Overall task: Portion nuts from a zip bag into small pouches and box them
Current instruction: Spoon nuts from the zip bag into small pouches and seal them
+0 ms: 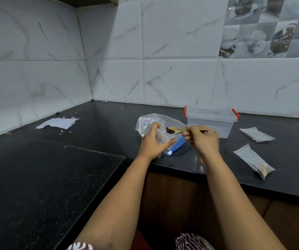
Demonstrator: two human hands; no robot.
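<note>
Two bare forearms are seen reaching forward from the bottom edge over the black counter [55, 177]. A small clear pouch [160, 137] is pinched at its mouth by the left hand [153, 141], thumb on one side and curled fingers on the other. Behind and around it the zip bag [148, 121] is spread on the counter, its blue zip strip [176, 145] trailing out between the two hands. A wooden spoon [181, 130] is gripped by its handle in the right hand [203, 138], fingers curled round it — the bowl is held level, just above and to the right of the pouch mouth, apart from the left fingers. Dark pieces are carried at the tip of the bowl; what they are cannot be told. A clear box [211, 121] with red clips is set just behind the right hand. Two pouches are laid flat on the right — the farther pouch [256, 134] and the nearer pouch [255, 160], with brownish contents at its near end. Torn white paper [58, 123] lies far left.
</note>
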